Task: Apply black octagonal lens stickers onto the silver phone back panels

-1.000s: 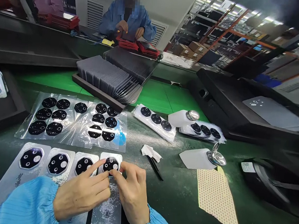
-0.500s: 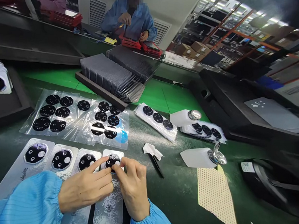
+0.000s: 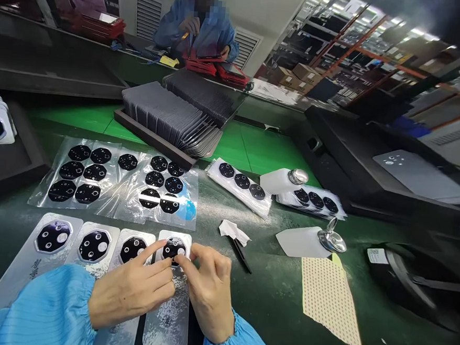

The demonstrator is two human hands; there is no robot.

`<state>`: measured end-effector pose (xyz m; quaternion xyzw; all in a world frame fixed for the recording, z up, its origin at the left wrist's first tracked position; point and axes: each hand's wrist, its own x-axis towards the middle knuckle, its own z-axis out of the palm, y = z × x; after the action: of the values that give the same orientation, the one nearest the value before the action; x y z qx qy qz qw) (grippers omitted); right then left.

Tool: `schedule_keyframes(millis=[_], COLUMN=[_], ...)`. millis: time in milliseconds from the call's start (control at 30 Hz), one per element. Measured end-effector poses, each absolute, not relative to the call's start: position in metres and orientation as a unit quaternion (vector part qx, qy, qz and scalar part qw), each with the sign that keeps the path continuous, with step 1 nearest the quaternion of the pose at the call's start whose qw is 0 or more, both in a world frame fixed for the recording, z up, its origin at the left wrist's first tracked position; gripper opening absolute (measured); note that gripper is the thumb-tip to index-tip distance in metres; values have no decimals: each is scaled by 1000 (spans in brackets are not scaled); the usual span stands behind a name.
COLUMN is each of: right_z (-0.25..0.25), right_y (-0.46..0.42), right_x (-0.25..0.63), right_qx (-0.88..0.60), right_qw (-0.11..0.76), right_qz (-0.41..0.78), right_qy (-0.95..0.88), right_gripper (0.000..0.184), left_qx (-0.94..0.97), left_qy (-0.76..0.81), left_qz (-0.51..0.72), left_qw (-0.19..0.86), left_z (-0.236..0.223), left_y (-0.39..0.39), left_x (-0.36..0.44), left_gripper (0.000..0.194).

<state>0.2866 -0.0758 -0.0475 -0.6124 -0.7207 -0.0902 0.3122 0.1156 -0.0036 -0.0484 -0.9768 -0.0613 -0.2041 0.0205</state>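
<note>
A silver phone-shaped back panel (image 3: 168, 315) lies in front of me with a black octagonal camera-lens cover (image 3: 172, 248) at its top end. My left hand (image 3: 137, 291) rests over the panel, its index finger stretched to the cover's left edge and its other fingers loosely bent. At the cover's lower right edge is the thumb of my right hand (image 3: 211, 287); its index finger is bent by the panel's right edge, apart from the thumb. Three more silver panels (image 3: 54, 234) with similar covers lie in a row to the left, partly hidden by my left arm.
Behind the panels, clear film sheets (image 3: 125, 207) carry several black octagonal pieces. Black tweezers (image 3: 242, 256) with white tissue, two white pump bottles (image 3: 302, 242) and a dotted yellow sheet (image 3: 329, 300) lie to the right. A rack of dark plates (image 3: 163, 115) stands farther back, with a co-worker (image 3: 200, 28) beyond.
My right hand has shifted slightly right, its index finger drawing away from the cover while the thumb stays at its edge. My left hand stays in place. The co-worker's hands have moved a little.
</note>
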Motion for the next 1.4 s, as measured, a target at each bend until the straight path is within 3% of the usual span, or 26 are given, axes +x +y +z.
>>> schedule_keyframes(millis=[300, 533, 633, 767, 867, 967, 1067, 1267, 1400], right_z=[-47, -46, -41, -36, -41, -50, -53, -47, -45], right_y=[-77, -75, -74, -74, -75, -75, -75, -76, -73], right_x=[289, 290, 299, 312, 315, 312, 309, 309, 311], right_qx=[-613, -611, -617, -639, -608, -560, -554, -607, -604], right_qw=[285, 295, 372, 522, 569, 606, 623, 575, 588], right_qz=[-80, -66, 11, 205, 359, 438, 443, 370, 312], right_qy=[-733, -731, -693, -526, -421, -359, -330, -404, -438], right_gripper=[22, 27, 25, 12, 19, 22, 22, 30, 18], left_qx=[-979, -981, -980, -983, -986, -986, -982, -964, -963], left_qy=[-58, -55, -57, -53, -50, -49, -54, -67, -60], left_qz=[-194, -186, -187, -178, -162, -154, -158, -223, -225], left_qw=[21, 24, 25, 14, 0, -39, -87, -130, -135], left_z=[-49, -50, -50, -50, -47, -44, -41, -42, -48], left_y=[-4, -3, -3, -3, -2, 0, 2, 15, 21], left_x=[115, 116, 116, 115, 116, 118, 117, 105, 101], left_gripper=[14, 14, 13, 12, 14, 14, 12, 21, 22])
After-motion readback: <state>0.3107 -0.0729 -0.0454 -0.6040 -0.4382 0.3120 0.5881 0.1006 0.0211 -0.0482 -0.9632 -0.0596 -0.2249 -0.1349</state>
